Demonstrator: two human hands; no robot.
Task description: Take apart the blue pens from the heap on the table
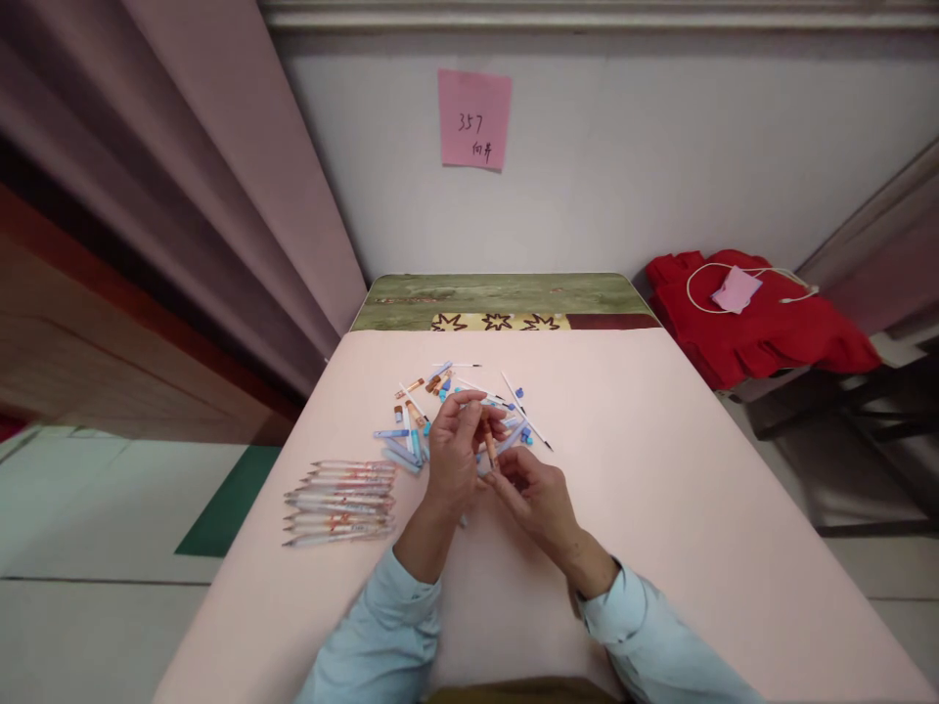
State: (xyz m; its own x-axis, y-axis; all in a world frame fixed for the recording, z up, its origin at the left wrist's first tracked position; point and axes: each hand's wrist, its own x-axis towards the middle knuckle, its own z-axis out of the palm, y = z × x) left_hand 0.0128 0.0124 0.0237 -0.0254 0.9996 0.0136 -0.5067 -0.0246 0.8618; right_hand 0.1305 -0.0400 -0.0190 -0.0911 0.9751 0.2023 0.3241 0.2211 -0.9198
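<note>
Both my hands meet over the middle of the table, holding one short orange-brown pen piece between them. My left hand pinches its upper end. The fingertips of my right hand close on its lower end. Just beyond and beside my hands lie loose pen parts: blue and lilac barrels, brown caps, small blue pieces and thin white refills with dark tips. Some of these parts are hidden behind my hands. A small pale piece lies under my left wrist.
To the left, several assembled pens lie side by side in a row. The pale pink table cover stretches to both sides. Red cloth with a white cable sits at the right, and a pink note hangs on the wall.
</note>
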